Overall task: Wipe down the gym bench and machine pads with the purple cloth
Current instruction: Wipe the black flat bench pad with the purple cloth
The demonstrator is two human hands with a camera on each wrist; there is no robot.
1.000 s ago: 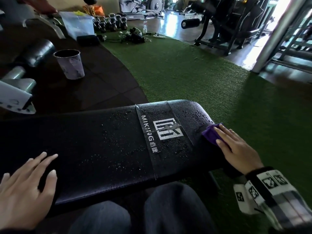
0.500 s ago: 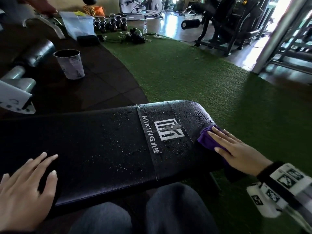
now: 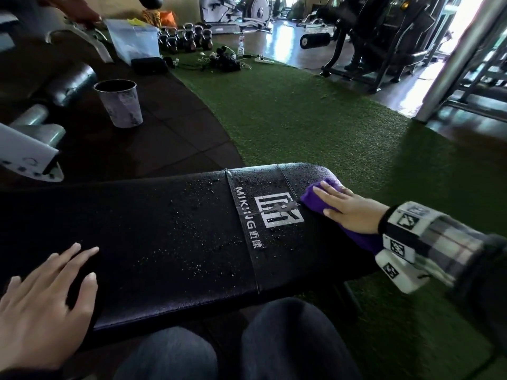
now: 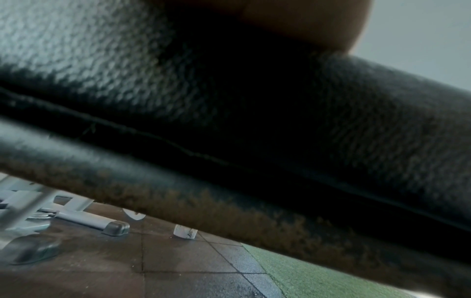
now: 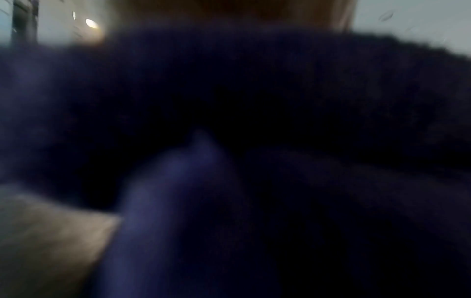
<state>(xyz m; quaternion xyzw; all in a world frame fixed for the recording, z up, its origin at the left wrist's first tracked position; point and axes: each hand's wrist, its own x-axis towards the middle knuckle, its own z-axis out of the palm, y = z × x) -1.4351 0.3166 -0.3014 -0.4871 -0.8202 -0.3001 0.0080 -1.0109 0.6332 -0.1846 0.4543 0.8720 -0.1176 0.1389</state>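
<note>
Right hand (image 3: 349, 209): laid palm-down with fingers straight and together, pressed flat on a folded purple cloth (image 3: 312, 197); nothing is gripped. A wrist band with black-and-white square markers (image 3: 403, 237) is worn behind it.

Purple cloth: held against the right end of a long black padded vinyl bench (image 3: 164, 237), just beside the white block logo (image 3: 278, 213) and the lettering "MIK::G" on a stitched cross band. A tail of the cloth is seen under the wrist. In the right wrist view only dark, blurred purple fabric (image 5: 178, 201) is shown.

Left hand (image 3: 44, 303): rested flat on the near left part of the bench, fingers spread and straight, nothing held. In the left wrist view the grained black pad edge and its seam (image 4: 229, 125) are shown at close range.

Bench surface: scattered water droplets (image 3: 192, 231) are seen across the middle, between the two hands.

Surroundings: a pale marbled paper cup (image 3: 120, 102) is stood upright on dark floor tiles beyond the bench; green artificial turf (image 3: 315, 127) is laid to the right; a row of black kettlebells (image 3: 186, 39) is set far back.
</note>
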